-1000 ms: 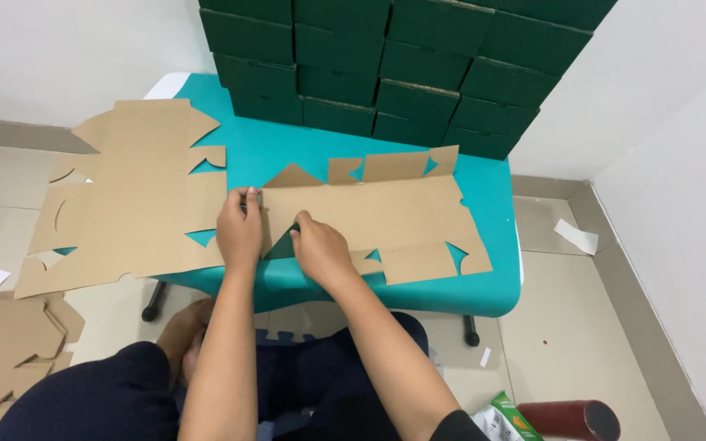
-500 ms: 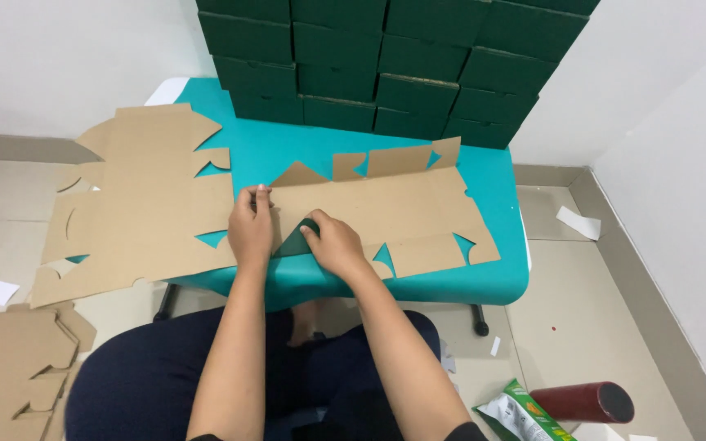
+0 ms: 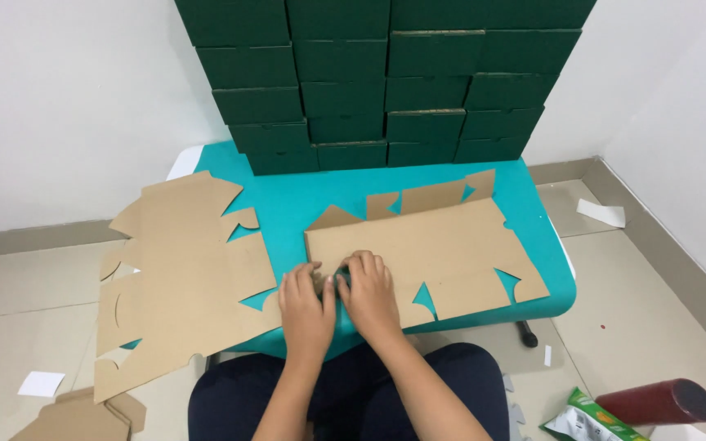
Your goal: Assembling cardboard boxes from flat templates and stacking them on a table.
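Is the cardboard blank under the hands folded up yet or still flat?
Mostly flat: the cardboard blank lies spread on the teal table. The left hand and right hand press one near-edge flap, partly folded.

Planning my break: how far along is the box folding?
Done: a wall of folded green boxes stands stacked at the back of the teal table. In hand: left hand and right hand press a near-edge flap of one flat cardboard blank, otherwise mostly unfolded. Left: a stack of flat blanks on the table's left, more on the floor.
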